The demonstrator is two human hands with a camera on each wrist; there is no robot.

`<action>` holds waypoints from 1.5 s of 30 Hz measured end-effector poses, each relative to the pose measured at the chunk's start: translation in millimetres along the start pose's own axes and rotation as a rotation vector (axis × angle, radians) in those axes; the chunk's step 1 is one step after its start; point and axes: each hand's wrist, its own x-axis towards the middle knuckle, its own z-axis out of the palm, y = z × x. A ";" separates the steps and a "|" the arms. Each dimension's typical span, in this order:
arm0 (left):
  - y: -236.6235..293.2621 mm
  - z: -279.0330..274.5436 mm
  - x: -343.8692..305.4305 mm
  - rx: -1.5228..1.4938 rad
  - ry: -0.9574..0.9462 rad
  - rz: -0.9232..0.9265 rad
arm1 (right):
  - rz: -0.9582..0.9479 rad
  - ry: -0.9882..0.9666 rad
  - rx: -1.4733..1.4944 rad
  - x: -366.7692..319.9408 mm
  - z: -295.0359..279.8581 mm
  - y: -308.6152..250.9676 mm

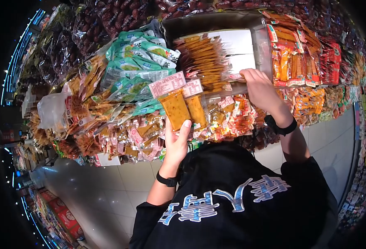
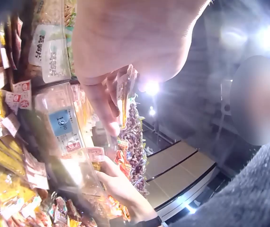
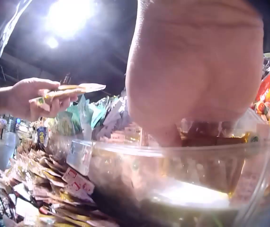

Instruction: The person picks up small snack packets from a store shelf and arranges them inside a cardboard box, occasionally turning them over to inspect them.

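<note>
My left hand [image 1: 177, 141] holds two flat snack packets [image 1: 175, 111], fanned out, thumb across the front. Each is clear with an orange-brown slab inside and a pink-and-white label on top. The right hand [image 1: 265, 92] reaches over the near edge of a clear plastic bin [image 1: 264, 50], fingers curled. Its fingertips pinch a packet by the pink label [image 1: 234, 76], close to a tight row of similar packets [image 1: 203, 56] standing in the bin. In the right wrist view the palm hides those fingertips behind the bin's rim [image 3: 173, 150].
Green-and-white snack bags [image 1: 143, 58] are heaped left of the bin. Orange packets [image 1: 288, 62] lie to its right, and dark red bagged goods [image 1: 121, 16] behind. Loose small packets [image 1: 232, 112] fill the near strip. A blue price tag [image 2: 61, 123] is on the bin's front.
</note>
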 end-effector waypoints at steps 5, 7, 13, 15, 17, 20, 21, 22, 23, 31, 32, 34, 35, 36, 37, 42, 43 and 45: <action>-6.3 -2.3 -0.3 0.068 0.008 0.048 | -0.044 0.002 0.112 -1.1 19.8 16.1; -1.7 0.0 -3.2 0.047 0.010 0.010 | -0.045 0.041 0.078 -2.9 22.9 14.4; -4.2 -7.0 -7.3 0.087 0.016 0.037 | 0.031 -0.146 0.137 3.9 0.4 6.8; -4.0 -6.5 -9.6 0.089 0.027 0.028 | 0.070 -0.174 0.142 9.7 -0.3 4.9; -3.4 -7.0 -11.4 0.084 0.024 0.022 | 0.126 -0.212 0.178 15.5 4.1 5.6; -5.8 -9.3 -13.1 0.073 0.009 0.033 | 0.081 -0.190 0.268 14.0 7.7 13.1; -6.4 -9.1 -13.6 0.078 0.014 0.041 | 0.067 -0.086 0.262 11.5 9.2 15.4; -7.3 -9.2 -13.7 0.083 0.020 0.051 | 0.051 0.017 0.256 8.6 10.7 18.2; -9.6 -10.8 -13.5 0.080 0.016 0.050 | 0.035 0.118 0.250 6.7 11.7 20.0; -12.6 -8.5 -8.8 0.078 -0.053 -0.053 | 0.158 0.041 0.175 -3.8 4.1 6.5; -13.2 -8.6 -7.1 0.086 -0.066 -0.046 | 0.194 0.063 0.271 -4.2 3.1 3.8; -14.9 -3.4 -1.0 0.136 -0.104 0.050 | 0.263 0.101 0.461 -0.6 -22.9 -24.3; -9.5 1.4 0.8 0.182 -0.121 0.049 | 0.214 0.102 0.613 -2.4 -32.4 -40.1; -8.1 6.6 3.4 0.182 -0.146 0.063 | 0.187 0.049 0.835 -5.1 -14.1 -41.8; -8.7 12.9 6.1 0.181 -0.175 0.074 | 0.223 -0.079 0.980 -6.6 -25.2 -63.5; -23.6 41.6 21.9 0.476 -0.309 0.224 | 0.197 0.019 1.175 -9.4 11.2 -93.9; -24.2 44.2 25.3 0.520 -0.341 0.213 | 0.250 0.064 1.135 -8.0 16.4 -93.7; -22.8 50.6 28.8 0.589 -0.351 0.216 | 0.301 0.171 1.420 -4.0 0.0 -90.5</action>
